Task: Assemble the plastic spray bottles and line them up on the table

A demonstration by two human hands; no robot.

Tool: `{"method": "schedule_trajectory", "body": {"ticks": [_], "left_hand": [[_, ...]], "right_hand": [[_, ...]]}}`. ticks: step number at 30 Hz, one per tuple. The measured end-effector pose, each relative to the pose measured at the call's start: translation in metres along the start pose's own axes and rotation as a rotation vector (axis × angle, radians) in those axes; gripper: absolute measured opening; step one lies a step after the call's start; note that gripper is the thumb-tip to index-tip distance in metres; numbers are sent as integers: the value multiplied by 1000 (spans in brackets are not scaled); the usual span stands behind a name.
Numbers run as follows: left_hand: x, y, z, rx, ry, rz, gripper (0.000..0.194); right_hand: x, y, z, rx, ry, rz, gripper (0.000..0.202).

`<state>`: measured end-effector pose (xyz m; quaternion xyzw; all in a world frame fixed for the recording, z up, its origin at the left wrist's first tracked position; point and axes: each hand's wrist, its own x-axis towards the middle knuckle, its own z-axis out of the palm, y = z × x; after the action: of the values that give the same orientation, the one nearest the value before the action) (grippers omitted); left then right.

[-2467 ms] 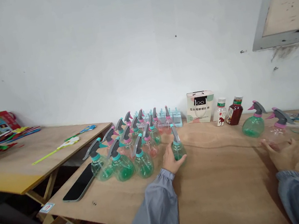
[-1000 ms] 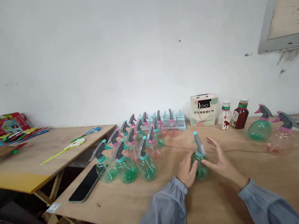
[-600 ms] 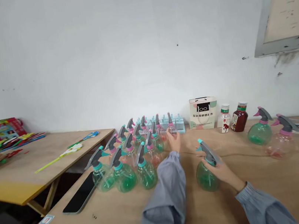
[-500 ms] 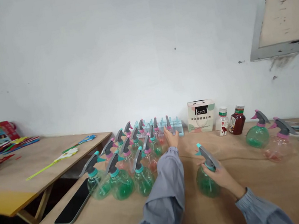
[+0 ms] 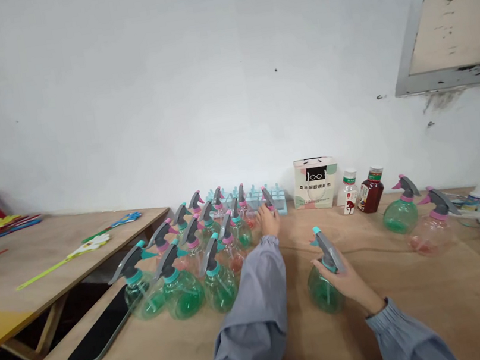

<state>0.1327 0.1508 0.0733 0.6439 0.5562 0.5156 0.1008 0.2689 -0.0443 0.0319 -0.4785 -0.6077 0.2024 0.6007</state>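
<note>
My left hand (image 5: 268, 221) reaches to the back of a group of spray bottles, its fingers closed round the neck of a spray bottle with a grey-and-pink head (image 5: 267, 197). The hand hides most of that bottle's body. My right hand (image 5: 347, 278) grips a green spray bottle (image 5: 323, 292) below its grey-and-turquoise head; this one is upright at the front, right of the group. Left of my left forearm, several green (image 5: 184, 295) and pink spray bottles (image 5: 234, 256) stand close together in rows.
Behind the group runs a light-blue rack (image 5: 279, 195) along the wall. A paper bag (image 5: 315, 185), a white bottle (image 5: 349, 192) and a brown bottle (image 5: 370, 190) stand at the back. Two more spray bottles (image 5: 400, 216) are at right. A black phone (image 5: 100, 328) lies at left.
The view has turned slightly to the right, so things sit further left in it. A second phone now shows at the right edge. Both hands keep their holds.
</note>
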Motion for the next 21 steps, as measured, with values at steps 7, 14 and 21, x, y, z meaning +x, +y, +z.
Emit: {"method": "schedule_trajectory", "body": {"ticks": [7,14,21], "left_hand": [[-83,14,-36,-43,-123,80,29],[-133,-1,-86,5,-173,240,27],[-156,-21,-105,-179,-131,191,26]], "right_hand": [[0,-1,-5,-2,-46,6,51],[2,1,-5,23,-52,33,53],[11,-9,-6,174,109,125,39]]}}
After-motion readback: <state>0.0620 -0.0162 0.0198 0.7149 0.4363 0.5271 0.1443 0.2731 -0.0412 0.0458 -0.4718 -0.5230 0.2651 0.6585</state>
